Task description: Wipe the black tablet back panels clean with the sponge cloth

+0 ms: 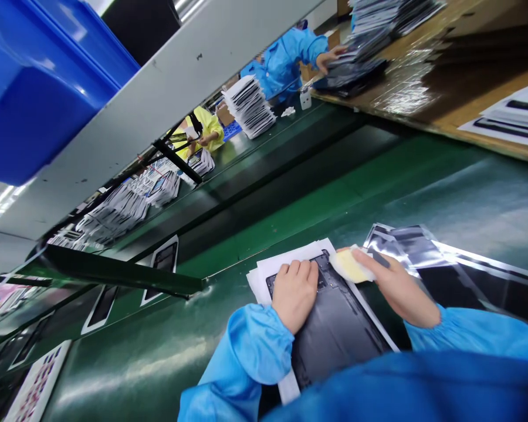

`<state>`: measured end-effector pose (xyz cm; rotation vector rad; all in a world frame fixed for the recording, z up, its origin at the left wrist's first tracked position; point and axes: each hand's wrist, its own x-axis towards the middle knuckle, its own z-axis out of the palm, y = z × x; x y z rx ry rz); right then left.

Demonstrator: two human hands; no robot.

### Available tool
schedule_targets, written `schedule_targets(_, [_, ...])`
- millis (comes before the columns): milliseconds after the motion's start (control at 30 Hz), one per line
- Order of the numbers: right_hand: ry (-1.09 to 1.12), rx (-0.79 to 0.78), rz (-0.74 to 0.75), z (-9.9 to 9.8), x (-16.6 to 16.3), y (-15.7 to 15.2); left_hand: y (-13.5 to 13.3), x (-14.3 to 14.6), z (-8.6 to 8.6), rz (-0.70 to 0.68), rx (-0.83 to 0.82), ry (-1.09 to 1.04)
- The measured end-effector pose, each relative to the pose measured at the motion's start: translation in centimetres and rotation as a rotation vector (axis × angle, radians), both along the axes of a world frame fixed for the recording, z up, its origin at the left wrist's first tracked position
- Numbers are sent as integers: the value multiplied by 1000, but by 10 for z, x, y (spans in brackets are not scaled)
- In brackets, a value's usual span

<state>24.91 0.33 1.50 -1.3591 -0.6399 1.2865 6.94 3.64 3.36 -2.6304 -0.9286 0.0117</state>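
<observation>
A flat dark-grey housing [334, 331], like a tablet's shell, lies on white sheets [261, 275] on the green bench in front of me. My left hand [294, 293] rests on its upper left part, fingers side by side and laid over the surface. In my right hand [396, 287], thumb and fingers grip a white and yellow wiping pad [352, 265] at the housing's upper right corner. A small dark-grey piece [379, 259] shows by those fingers; whether it is held cannot be told. My sleeve hides the housing's lower end.
Clear plastic films [409, 243] lie right of the housing. Beyond the bench runs a green conveyor [264, 225] carrying framed dark panels [162, 261]. A grey shelf beam [127, 117] with blue bins [48, 76] crosses upper left. A co-worker's hand [330, 57] touches stacked dark sheets [356, 73].
</observation>
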Motion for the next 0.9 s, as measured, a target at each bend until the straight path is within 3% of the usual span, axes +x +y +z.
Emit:
schedule_targets(200, [-33, -13, 156, 9, 0, 16, 26, -8, 4, 205, -142, -81])
schedule_targets(533, [-59, -48, 350, -1, -1, 53, 34, -21, 1, 125, -177, -140])
schedule_targets(900, [24, 21, 264, 25, -4, 29, 30, -34, 19, 87, -177, -237])
